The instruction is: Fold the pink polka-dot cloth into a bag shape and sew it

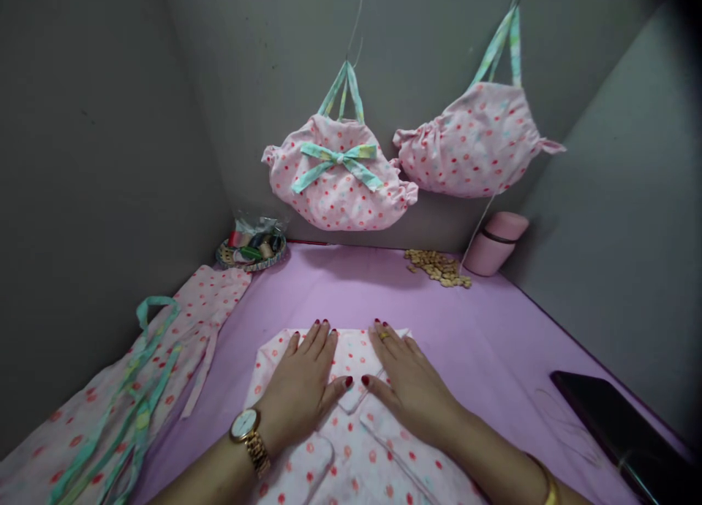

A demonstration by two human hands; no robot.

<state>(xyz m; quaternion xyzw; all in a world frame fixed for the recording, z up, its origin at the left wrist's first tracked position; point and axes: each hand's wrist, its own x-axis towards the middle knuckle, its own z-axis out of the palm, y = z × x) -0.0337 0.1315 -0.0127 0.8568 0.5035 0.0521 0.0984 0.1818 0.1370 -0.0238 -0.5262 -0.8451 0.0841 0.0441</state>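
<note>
A pink cloth with red dots (351, 461) lies folded in front of me, its far corners turned in and several folded edges showing. Flat on its left part rests my left hand (304, 388), fingers stretched forward, a watch on the wrist. My right hand (409, 384) presses flat on the right part, fingers pointing away from me. Both thumbs point inward and nearly meet over a small folded flap. Neither hand grasps anything.
Two dotted cloth bags (340, 198) hang above the table's back. A basket of thread spools (252, 251), small beige pieces (436, 266) and a pink cylinder (496, 243) stand behind. Dotted fabric with green straps (180, 322) lies left, a black flat object (608, 417) right.
</note>
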